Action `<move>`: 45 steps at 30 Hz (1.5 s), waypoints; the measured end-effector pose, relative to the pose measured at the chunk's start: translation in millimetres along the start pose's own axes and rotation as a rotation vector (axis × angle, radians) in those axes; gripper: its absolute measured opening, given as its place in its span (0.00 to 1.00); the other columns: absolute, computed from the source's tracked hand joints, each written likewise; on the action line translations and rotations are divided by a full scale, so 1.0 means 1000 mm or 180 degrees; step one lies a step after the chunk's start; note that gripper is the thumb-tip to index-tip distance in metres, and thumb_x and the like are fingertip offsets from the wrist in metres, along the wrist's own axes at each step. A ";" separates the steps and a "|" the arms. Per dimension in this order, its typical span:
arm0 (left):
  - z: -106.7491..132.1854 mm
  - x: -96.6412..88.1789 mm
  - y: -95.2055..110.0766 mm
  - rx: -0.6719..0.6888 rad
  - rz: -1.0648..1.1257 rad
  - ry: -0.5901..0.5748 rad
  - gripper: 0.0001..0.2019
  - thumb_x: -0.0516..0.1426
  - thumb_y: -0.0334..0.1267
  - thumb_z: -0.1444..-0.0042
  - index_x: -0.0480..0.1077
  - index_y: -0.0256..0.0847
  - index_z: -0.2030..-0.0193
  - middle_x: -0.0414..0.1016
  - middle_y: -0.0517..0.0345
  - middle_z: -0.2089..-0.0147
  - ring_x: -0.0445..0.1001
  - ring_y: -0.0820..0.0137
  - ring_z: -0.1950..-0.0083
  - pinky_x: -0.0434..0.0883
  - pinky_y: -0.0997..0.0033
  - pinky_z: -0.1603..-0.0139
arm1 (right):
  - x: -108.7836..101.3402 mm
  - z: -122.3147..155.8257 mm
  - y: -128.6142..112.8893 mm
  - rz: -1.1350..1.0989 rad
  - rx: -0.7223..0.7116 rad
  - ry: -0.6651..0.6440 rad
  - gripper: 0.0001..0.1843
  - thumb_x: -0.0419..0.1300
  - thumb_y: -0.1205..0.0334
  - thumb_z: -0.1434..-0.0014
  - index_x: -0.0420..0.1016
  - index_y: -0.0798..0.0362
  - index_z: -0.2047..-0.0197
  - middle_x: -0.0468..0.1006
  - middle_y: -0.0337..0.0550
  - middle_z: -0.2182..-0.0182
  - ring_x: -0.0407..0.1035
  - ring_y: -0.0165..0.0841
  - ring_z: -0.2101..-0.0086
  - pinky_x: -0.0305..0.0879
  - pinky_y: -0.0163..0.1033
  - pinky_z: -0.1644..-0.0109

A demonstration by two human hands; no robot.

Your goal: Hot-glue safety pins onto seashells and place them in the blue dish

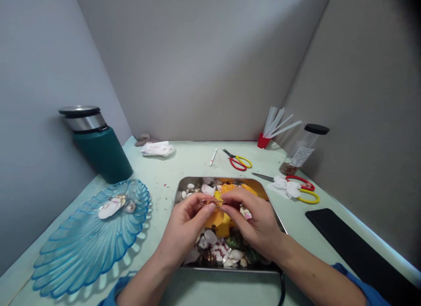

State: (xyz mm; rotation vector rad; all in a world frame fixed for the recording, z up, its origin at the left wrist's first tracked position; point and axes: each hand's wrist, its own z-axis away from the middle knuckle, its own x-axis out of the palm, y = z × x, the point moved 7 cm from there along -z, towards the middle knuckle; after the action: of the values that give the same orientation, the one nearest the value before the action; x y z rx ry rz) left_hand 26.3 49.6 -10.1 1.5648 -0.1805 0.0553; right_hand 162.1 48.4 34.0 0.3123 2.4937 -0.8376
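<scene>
Over a metal tray (226, 269) of shells, both of my hands meet at the fingertips. Between them is a thin, shiny metal piece with a rounded loop end, which looks like a safety pin (207, 202). My left hand (188, 216) pinches it from the left with thumb and index finger. From the other side, my right hand (255, 214) closes thumb and fingers on its right end, which is partly hidden. Yellow-orange pieces (223, 227) lie under the fingers, and white and patterned shells (219, 251) fill the tray's near part.
A blue shell-shaped dish (88, 249) with a few shells stands left, before a green bottle (101, 152). Scissors (238, 162) lie behind the tray; another pair (307, 192) with white tissue is at right, near a clear jar (301, 152) and a black slab (355, 257).
</scene>
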 end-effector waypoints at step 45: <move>0.007 0.008 -0.003 0.0111 -0.0380 -0.0367 0.09 0.53 0.45 0.41 0.62 0.41 0.64 0.61 0.70 0.81 0.59 0.80 0.83 0.57 0.81 0.82 | 0.015 0.004 0.000 0.0175 -0.0093 -0.0765 0.15 0.48 0.62 0.35 0.63 0.54 0.74 0.65 0.37 0.79 0.59 0.28 0.77 0.52 0.34 0.71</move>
State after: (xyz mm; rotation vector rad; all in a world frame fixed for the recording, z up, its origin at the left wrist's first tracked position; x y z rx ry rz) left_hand 34.0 42.1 -11.5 1.6117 -0.1771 -0.1260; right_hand 150.3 47.1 23.4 0.2529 2.2620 -0.7679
